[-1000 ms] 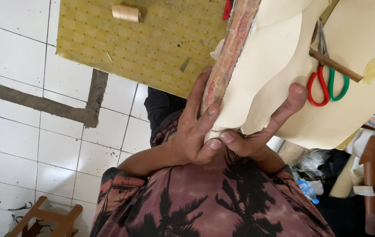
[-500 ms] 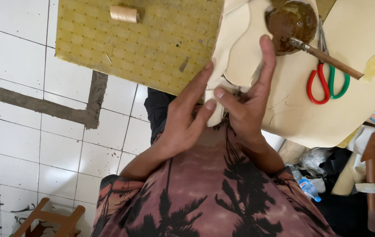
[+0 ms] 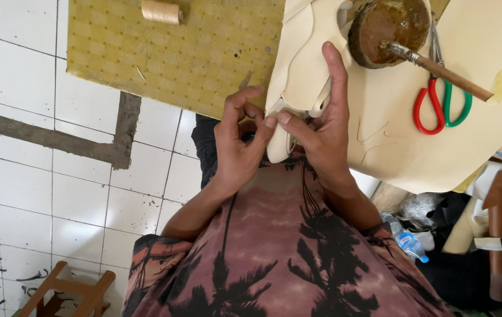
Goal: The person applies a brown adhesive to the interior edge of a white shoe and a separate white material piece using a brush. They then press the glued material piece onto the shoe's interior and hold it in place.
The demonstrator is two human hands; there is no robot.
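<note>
Matt cream leather sheet, glossy plastic scissors handles, wooden stick

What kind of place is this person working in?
Probably a small craft workshop, perhaps for leather or shoe work. Both hands pinch the edge of a cream cut sheet, a crusted brown glue pot with a brush sits beside red and green scissors, and a thread spool lies on the yellow board.

Fingertips of left hand hiding behind cream piece; grip not showing fully. Right hand covering lower edge of piece. Top edge cutting off spool, glue pot and board. Scissors blades lying under brush handle. Stool cut at bottom. Right-side clutter too dark to tell.
</note>
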